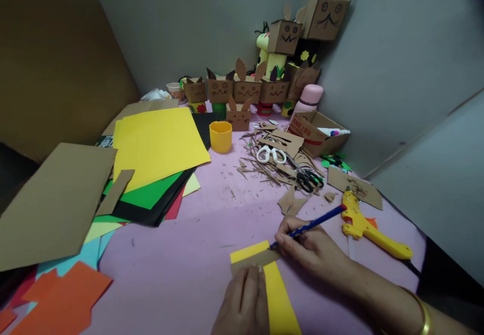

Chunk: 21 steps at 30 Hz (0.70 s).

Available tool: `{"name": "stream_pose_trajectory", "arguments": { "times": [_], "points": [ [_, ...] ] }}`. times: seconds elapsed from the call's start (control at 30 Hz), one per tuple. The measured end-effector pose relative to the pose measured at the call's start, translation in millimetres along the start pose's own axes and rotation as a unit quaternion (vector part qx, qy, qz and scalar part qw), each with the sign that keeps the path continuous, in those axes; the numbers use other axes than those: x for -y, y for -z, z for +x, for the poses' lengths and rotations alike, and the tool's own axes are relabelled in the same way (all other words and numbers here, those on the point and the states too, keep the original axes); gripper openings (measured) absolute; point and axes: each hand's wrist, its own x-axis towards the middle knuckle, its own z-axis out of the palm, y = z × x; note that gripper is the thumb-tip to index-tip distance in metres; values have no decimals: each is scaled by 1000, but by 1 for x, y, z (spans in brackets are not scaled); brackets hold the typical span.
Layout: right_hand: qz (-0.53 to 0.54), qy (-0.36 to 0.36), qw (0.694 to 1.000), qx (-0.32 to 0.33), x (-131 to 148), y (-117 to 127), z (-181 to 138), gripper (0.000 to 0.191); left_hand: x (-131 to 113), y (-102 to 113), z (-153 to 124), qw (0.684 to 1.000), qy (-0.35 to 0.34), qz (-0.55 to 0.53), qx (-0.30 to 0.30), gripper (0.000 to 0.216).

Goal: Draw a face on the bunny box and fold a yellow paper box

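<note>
My right hand (310, 247) is closed round a blue pencil (315, 222), whose tip touches the edge of a small brown cardboard piece (252, 260). That piece lies across a yellow paper strip (278, 294) on the pink table (181, 269). My left hand (244, 305) lies flat on the cardboard piece and the strip, fingers stretched out, pressing them down.
A yellow glue gun (368, 226) lies right of my right hand. Scissors (308, 178), white-handled scissors (270, 154) and cardboard scraps lie behind. Coloured paper sheets (157, 146) and cardboard (53, 204) cover the left. A yellow cup (221, 136), cardboard animal boxes (245, 90) and an open box (321, 133) stand at the back.
</note>
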Motion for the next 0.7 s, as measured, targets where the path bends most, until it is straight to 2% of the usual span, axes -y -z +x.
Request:
{"name": "stream_pose_trajectory", "arguments": {
  "times": [0.17, 0.37, 0.53, 0.6, 0.7],
  "points": [
    [0, -10, 1000, -12, -3, 2, -2, 20, 1, 2, 0, 999, -26, 21, 19, 40],
    [14, -17, 999, -30, -4, 1, -3, 20, 1, 1, -2, 999, -25, 22, 8, 43],
    [2, 18, 994, -109, -2, 10, -7, 20, 3, -1, -3, 999, -16, 31, -18, 43],
    [-35, 69, 993, -93, -2, 11, -8, 15, 3, 0, -3, 999, -8, 25, -31, 43],
    [-108, 162, 981, -4, -6, 7, -8, 6, 0, 4, -3, 997, 55, -6, -48, 40]
  ]
}}
